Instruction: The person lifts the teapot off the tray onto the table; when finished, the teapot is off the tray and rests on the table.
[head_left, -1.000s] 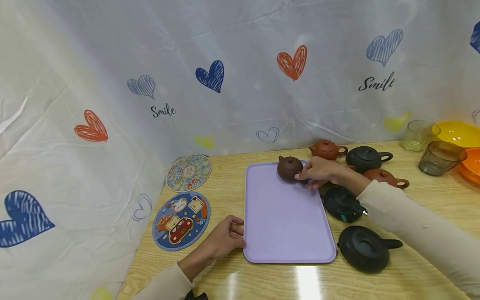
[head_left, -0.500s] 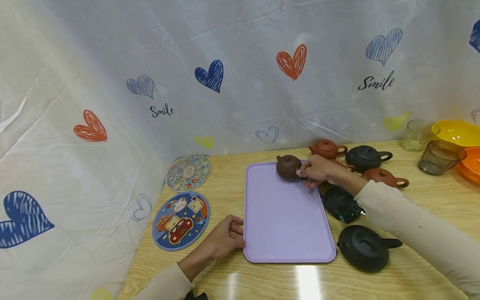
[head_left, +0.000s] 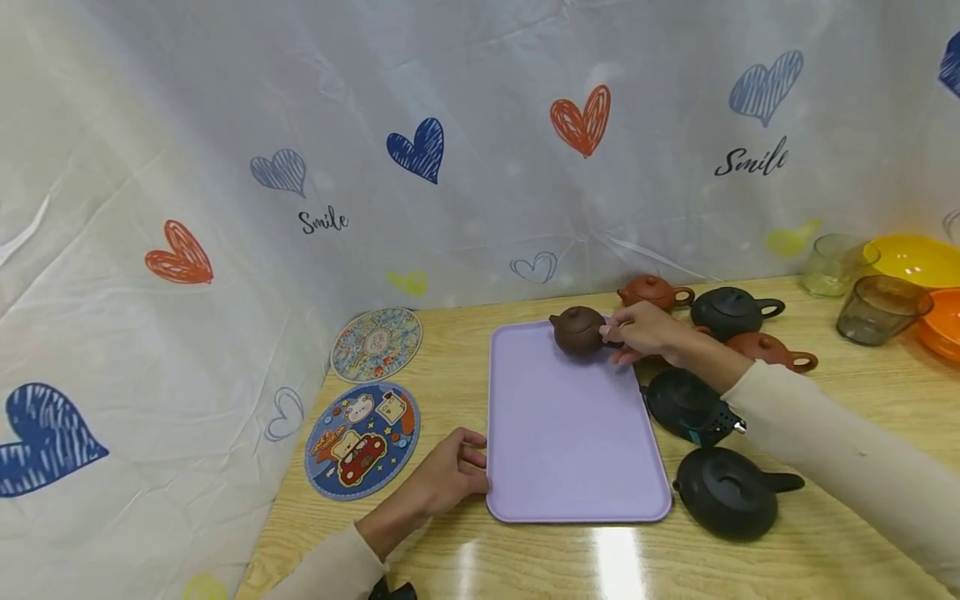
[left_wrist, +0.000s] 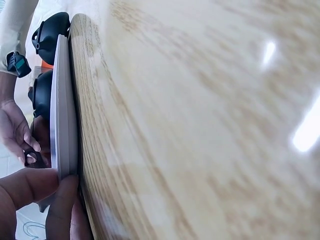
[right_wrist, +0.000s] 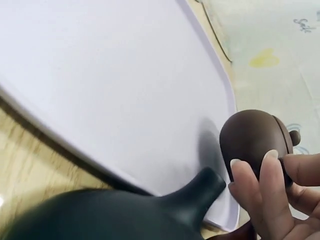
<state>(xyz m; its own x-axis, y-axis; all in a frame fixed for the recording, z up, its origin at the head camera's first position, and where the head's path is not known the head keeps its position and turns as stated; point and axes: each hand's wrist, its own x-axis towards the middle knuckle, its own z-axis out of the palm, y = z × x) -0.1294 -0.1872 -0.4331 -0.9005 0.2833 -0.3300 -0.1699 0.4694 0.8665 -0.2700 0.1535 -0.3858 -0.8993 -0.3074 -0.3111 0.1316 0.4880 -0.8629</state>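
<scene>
A small dark brown teapot [head_left: 577,332] is at the far right corner of the lilac tray [head_left: 573,442], its spout to the left. My right hand [head_left: 647,333] pinches its handle from the right. In the right wrist view, the fingers are curled close against the round teapot [right_wrist: 252,137], whose lid knob shows. At the tray's left side my left hand [head_left: 446,475] holds the rim. The left wrist view shows the left thumb [left_wrist: 32,187] on the upper side of the tray edge [left_wrist: 62,115], with fingers against its outer side.
Right of the tray stand black teapots [head_left: 727,492] and reddish-brown teapots [head_left: 765,350]. Two round patterned mats [head_left: 362,442] lie at the left. Clear cups [head_left: 881,312], a yellow bowl [head_left: 915,258] and an orange bowl [head_left: 941,325] fill the far right, before a printed curtain.
The brown teapot has turned slightly, its spout now further left, and more of its handle shows beside my right fingers. My left hand stays at the tray rim.
</scene>
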